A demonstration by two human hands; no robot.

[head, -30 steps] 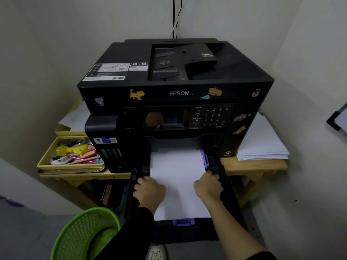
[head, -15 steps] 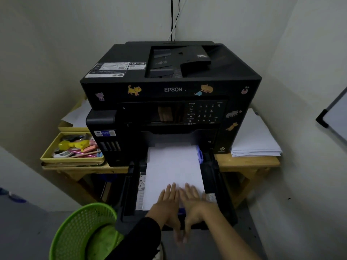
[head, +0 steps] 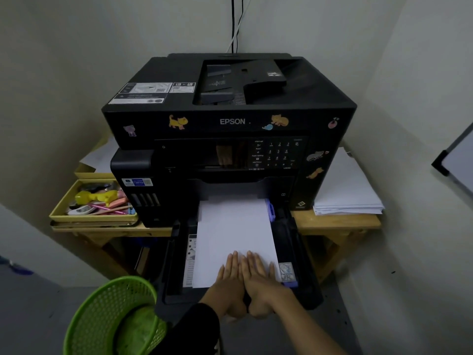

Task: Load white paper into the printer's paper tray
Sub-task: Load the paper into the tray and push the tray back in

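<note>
White paper [head: 234,234] lies flat in the pulled-out paper tray [head: 299,252] of the black printer [head: 230,121], a blue side guide [head: 270,208] touching its right edge. We press our left hand [head: 229,280] and right hand [head: 259,280] side by side on the sheet's near end, fingers spread flat, gripping nothing. Bare tray floor shows left of the stack. A green basket [head: 102,311] crowds the tray's near-left corner; loose sheets [head: 345,193] and a yellow box [head: 94,201] flank the printer on the wooden table [head: 337,221].
</note>
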